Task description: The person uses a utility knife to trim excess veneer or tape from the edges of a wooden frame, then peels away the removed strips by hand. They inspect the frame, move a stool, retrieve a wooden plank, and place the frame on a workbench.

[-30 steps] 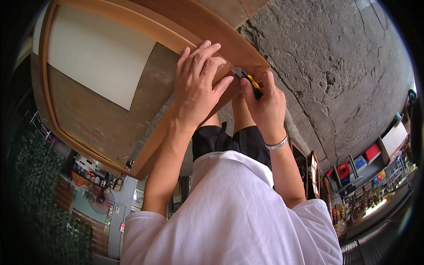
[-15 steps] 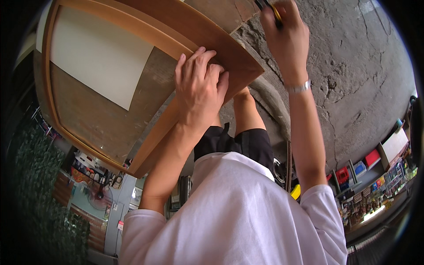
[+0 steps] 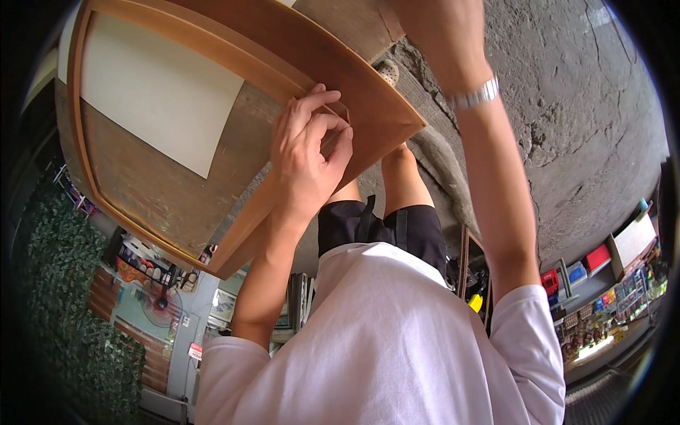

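Note:
A large brown wooden frame (image 3: 386,103) with raised sides spans the upper left. On the near corner of its inner rail lies my left hand (image 3: 308,149), thumb and index fingertips pressed together. Whatever is in that pinch, if anything, is too small to make out. Inside the frame, a white rectangular sheet (image 3: 159,85) rests on a worn brown board (image 3: 166,195). My right hand (image 3: 446,42), with a silver band at the wrist, reaches past the frame's right side. Its fingers are cut off by the top edge, so what they hold is hidden.
Cracked grey concrete floor (image 3: 567,134) stretches along the right. A light clog (image 3: 387,71) shows beyond the frame's edge. Behind on the left stands a fan (image 3: 161,303); at the right are shelves with a red bin (image 3: 596,257). Flat framed pieces (image 3: 299,301) lean near my left elbow.
My right hand has moved up and slightly left; the yellow-and-black-handled tool it held has left the view. My left hand has shifted slightly left and down, its thumb and index finger meeting.

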Motion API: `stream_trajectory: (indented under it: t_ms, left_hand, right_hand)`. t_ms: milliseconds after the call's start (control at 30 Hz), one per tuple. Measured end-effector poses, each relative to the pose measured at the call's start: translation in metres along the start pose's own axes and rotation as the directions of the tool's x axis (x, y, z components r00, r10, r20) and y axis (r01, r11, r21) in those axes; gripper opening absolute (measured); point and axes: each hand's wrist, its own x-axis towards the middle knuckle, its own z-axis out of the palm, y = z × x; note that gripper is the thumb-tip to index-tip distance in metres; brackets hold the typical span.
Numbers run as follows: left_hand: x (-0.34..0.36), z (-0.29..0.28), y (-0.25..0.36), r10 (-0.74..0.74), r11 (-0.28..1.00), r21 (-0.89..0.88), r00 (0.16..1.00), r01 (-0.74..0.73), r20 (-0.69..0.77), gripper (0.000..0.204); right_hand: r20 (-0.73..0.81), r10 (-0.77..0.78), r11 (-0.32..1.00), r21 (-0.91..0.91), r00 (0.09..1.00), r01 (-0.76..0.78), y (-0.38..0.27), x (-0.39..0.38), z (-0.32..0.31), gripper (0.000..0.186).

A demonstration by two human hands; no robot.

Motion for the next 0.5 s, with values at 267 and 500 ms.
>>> stream_trajectory:
  t_ms: [267,500]
  left_hand:
    - [-0.001,-0.017,-0.009,0.028,0.999,-0.018,0.995,-0.027,0.092,0.008]
    - [-0.009,-0.022,-0.008,0.014,0.999,-0.049,1.000,-0.013,0.023,0.008]
  right_hand:
    - [0.738,0.424,0.519,0.277,0.525,-0.809,-0.088,-0.089,-0.109,0.006]
    - [0.779,0.356,0.631,0.208,0.517,-0.748,-0.106,-0.106,-0.113,0.015]
